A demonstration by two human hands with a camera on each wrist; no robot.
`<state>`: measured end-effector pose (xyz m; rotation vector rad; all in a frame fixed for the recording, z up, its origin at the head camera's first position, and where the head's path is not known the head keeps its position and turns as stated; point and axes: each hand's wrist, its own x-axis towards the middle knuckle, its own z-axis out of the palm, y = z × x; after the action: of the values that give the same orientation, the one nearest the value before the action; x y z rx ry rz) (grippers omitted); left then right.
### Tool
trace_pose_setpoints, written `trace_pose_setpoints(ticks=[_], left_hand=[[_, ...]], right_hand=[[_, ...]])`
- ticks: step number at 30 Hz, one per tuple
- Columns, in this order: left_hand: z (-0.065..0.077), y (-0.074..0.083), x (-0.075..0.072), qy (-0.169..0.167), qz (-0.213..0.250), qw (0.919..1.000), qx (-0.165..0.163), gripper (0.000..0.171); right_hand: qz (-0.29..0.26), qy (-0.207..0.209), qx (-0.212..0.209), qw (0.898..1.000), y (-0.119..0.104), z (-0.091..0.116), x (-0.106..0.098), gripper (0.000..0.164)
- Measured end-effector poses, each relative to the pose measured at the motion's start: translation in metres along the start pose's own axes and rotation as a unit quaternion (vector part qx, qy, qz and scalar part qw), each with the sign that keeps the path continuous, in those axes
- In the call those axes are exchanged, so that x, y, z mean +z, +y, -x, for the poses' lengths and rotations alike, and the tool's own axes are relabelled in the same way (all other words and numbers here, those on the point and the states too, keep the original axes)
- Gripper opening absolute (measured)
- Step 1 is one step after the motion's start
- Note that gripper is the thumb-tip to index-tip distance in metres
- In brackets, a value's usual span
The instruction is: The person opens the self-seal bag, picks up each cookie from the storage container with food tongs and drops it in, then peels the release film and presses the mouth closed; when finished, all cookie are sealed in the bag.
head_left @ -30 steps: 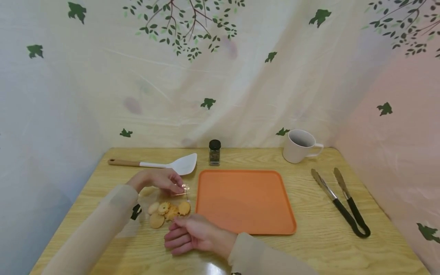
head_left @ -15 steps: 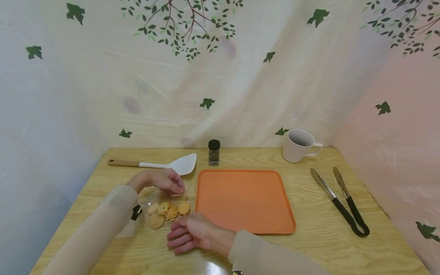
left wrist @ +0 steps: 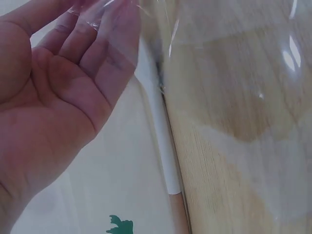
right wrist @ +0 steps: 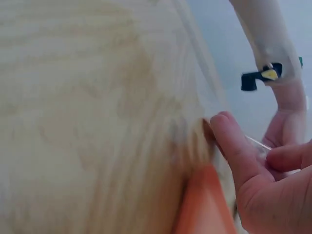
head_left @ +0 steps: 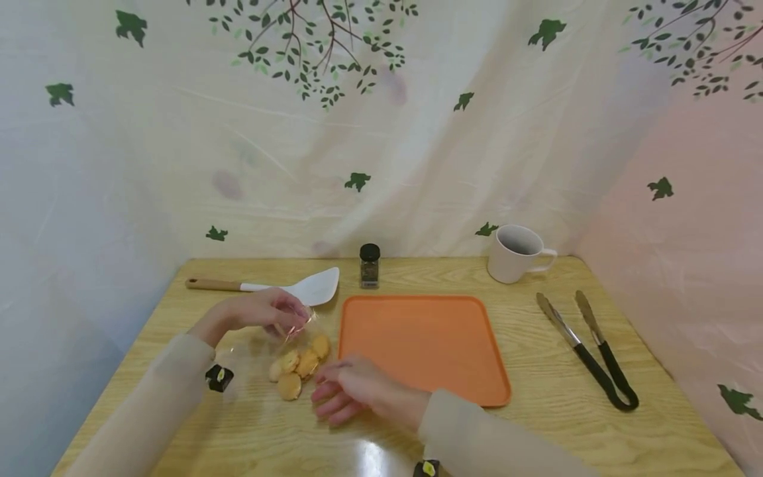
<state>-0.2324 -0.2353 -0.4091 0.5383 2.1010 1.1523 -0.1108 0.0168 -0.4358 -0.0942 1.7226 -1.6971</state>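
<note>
A clear plastic bag [head_left: 303,364] of round golden crackers lies left of the orange tray [head_left: 420,344], tilted a little off the table. My left hand [head_left: 256,315] pinches its upper edge. In the left wrist view, the left hand [left wrist: 63,83] has see-through film [left wrist: 234,73] at its fingertips, with slack film spreading to the right. My right hand [head_left: 363,391] pinches the bag's lower right edge between thumb and fingers. In the right wrist view, a thin plastic edge shows beside the thumb and fingers of the right hand [right wrist: 273,190]. The exact pinch points are partly hidden.
A white spatula [head_left: 312,289] with a wooden handle lies behind the left hand. A black-capped spice jar [head_left: 369,268] stands behind the tray. At the right are a white mug [head_left: 514,258] and black-handled tongs [head_left: 593,358]. A printed curtain [head_left: 381,132] hangs behind the table.
The bag of crackers has shifted right and tilted upward. My right hand has moved right with it; my left hand has moved slightly left and up, still pinching the film.
</note>
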Motion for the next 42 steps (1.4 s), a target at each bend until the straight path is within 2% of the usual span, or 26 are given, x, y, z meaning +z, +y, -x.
trace_pose_setpoints(ticks=[4, 8, 12, 14, 16, 20, 24, 26, 28, 31, 34, 36, 39, 42], left_hand=[[0.014, 0.002, 0.005, 0.035, 0.021, 0.9986, 0.032, 0.032], [0.026, 0.006, 0.013, 0.085, 0.032, 0.9932, 0.072, 0.035], [0.04, 0.012, 0.023, 0.134, 0.032, 0.9841, 0.111, 0.029], [0.047, 0.018, 0.028, 0.154, 0.034, 0.9779, 0.137, 0.024], [0.052, 0.026, 0.032, 0.171, 0.035, 0.9707, 0.165, 0.02], [0.061, 0.048, 0.046, 0.196, 0.048, 0.9547, 0.218, 0.016], [0.069, 0.075, 0.069, 0.219, 0.077, 0.9422, 0.242, 0.018], [0.07, 0.086, 0.083, 0.231, 0.094, 0.9376, 0.242, 0.02], [0.068, 0.095, 0.096, 0.23, 0.117, 0.9365, 0.237, 0.022], [0.062, 0.101, 0.115, 0.203, 0.163, 0.9408, 0.217, 0.031], [0.054, 0.1, 0.135, 0.155, 0.216, 0.9443, 0.193, 0.041], [0.047, 0.095, 0.147, 0.124, 0.251, 0.9434, 0.178, 0.045], [0.033, 0.084, 0.164, 0.094, 0.285, 0.9405, 0.16, 0.042], [0.016, 0.074, 0.171, 0.096, 0.295, 0.9406, 0.138, 0.036]], right_hand=[[0.05, 0.022, -0.022, 0.998, -0.012, 0.009, -0.017, 0.03], [0.11, 0.039, -0.074, 0.99, -0.019, 0.014, -0.037, 0.032], [0.186, 0.049, -0.158, 0.969, -0.019, 0.018, -0.056, 0.032], [0.202, 0.045, -0.195, 0.959, -0.019, 0.021, -0.063, 0.033], [0.178, 0.021, -0.223, 0.958, -0.022, 0.026, -0.069, 0.037], [0.094, -0.018, -0.274, 0.957, -0.032, 0.039, -0.079, 0.041], [0.056, -0.03, -0.343, 0.937, -0.043, 0.058, -0.09, 0.036], [0.045, -0.038, -0.368, 0.928, -0.047, 0.069, -0.097, 0.032], [0.041, -0.047, -0.379, 0.923, -0.05, 0.082, -0.104, 0.03], [0.041, -0.07, -0.377, 0.922, -0.052, 0.102, -0.117, 0.029], [0.024, -0.09, -0.347, 0.933, -0.046, 0.116, -0.13, 0.03], [0.001, -0.095, -0.312, 0.945, -0.036, 0.121, -0.139, 0.031], [-0.029, -0.095, -0.256, 0.962, -0.019, 0.124, -0.151, 0.033], [-0.036, -0.078, -0.203, 0.975, -0.006, 0.121, -0.161, 0.031]])
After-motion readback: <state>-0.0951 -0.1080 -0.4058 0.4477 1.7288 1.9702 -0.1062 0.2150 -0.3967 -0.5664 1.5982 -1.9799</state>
